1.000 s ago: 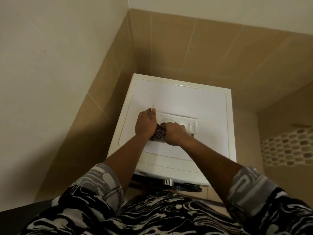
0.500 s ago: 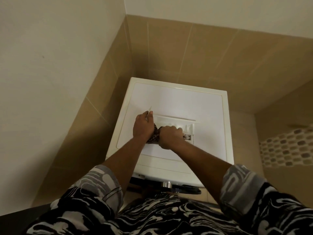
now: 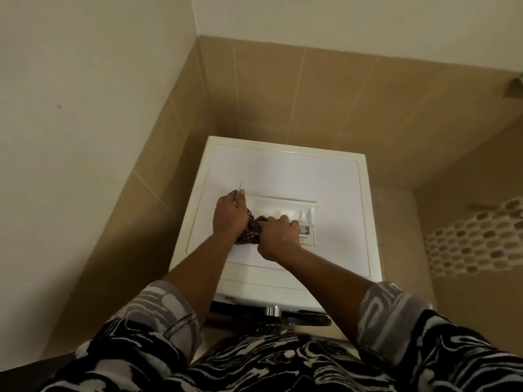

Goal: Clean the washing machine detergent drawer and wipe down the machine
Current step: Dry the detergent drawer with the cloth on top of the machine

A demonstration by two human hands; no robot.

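A white detergent drawer [image 3: 283, 206] lies on top of the white washing machine [image 3: 283, 171]. My left hand [image 3: 229, 213] grips the drawer's left end, thumb over its front panel. My right hand [image 3: 278, 233] is curled round a dark checked cloth [image 3: 249, 232] and presses it into the drawer's near compartment. The cloth bunches between my two hands. The drawer's right end, with its small insert [image 3: 307, 222], stays uncovered.
The machine stands in a corner, a tan tiled wall [image 3: 311, 94] behind it and another tiled wall [image 3: 135, 199] close on its left. A patterned mosaic strip [image 3: 475, 239] runs along the right wall. The machine's dark door rim [image 3: 305, 318] shows below its front edge.
My right hand with the cloth has shifted slightly along the drawer. My left hand keeps its hold on the drawer's left end. The camera has tilted a little.
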